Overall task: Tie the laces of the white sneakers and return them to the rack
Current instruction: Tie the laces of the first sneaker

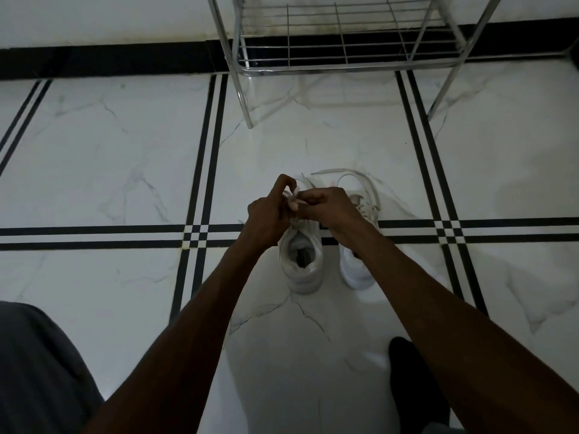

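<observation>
Two white sneakers stand side by side on the marble floor, toes pointing away from me. Over the left sneaker (302,264), my left hand (269,214) and my right hand (329,208) meet, each pinching a strand of its white laces (294,195). The right sneaker (357,270) is partly hidden under my right forearm; its laces (351,177) lie loose and untied on the floor around its toe. The metal wire shoe rack (341,62) stands against the wall, straight ahead beyond the shoes.
The rack's lowest wire shelf holds nothing, and its chrome legs (246,98) reach the floor just beyond the sneakers. My grey-clad knee (34,364) is at lower left and a dark-socked foot (413,380) at lower right. White floor tiles with black stripes surround the shoes.
</observation>
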Demonstrator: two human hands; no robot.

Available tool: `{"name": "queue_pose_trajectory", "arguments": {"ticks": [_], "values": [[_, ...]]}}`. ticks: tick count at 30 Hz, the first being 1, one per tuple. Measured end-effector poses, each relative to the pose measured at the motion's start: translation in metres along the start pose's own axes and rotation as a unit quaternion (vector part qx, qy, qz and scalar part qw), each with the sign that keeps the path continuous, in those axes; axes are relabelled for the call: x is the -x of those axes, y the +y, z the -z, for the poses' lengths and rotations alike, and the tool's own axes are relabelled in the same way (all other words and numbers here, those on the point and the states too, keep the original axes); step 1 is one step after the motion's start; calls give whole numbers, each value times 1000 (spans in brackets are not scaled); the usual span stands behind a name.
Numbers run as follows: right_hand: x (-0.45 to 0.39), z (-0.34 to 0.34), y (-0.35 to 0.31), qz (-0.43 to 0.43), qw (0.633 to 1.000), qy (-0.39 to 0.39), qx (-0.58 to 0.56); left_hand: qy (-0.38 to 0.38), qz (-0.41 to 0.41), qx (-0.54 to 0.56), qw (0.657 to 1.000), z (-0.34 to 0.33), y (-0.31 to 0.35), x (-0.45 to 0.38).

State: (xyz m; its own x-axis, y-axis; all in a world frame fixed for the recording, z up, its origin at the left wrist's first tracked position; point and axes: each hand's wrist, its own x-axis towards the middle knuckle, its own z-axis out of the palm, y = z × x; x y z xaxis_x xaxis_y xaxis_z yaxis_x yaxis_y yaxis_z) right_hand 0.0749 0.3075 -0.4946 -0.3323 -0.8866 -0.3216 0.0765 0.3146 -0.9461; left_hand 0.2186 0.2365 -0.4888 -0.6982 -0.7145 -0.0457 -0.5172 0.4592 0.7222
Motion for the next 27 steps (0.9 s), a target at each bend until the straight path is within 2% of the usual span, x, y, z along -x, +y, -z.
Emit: {"name": "queue_pose_trajectory", "arguments": {"ticks": [4,7,9,11,13,15,17,22,24,27], "values": [[-7,-6,-2,-31,995,95,-11,-5,32,43,999,-1,2,0],[-5,-5,-1,-39,993,95,-57,-19,99,136,986,1,-5,3],[-1,0,-1,-19,998,56,-35,-17,144,198,969,2,-9,7],[1,7,-5,15,998,-6,60,0,184,267,946,0,-12,10],[0,13,-11,42,980,-34,194,17,212,316,925,-2,-14,9],[-3,15,-14,83,946,-24,312,19,224,330,917,-4,-16,8],[-7,13,-12,142,917,9,373,19,210,317,924,-6,-16,8],[-5,1,0,164,894,114,402,11,184,283,941,-4,-16,7],[-6,-2,3,152,909,146,359,9,168,270,948,-4,-19,5],[-7,-9,0,128,946,155,253,-17,141,243,960,-4,-20,3]]}}
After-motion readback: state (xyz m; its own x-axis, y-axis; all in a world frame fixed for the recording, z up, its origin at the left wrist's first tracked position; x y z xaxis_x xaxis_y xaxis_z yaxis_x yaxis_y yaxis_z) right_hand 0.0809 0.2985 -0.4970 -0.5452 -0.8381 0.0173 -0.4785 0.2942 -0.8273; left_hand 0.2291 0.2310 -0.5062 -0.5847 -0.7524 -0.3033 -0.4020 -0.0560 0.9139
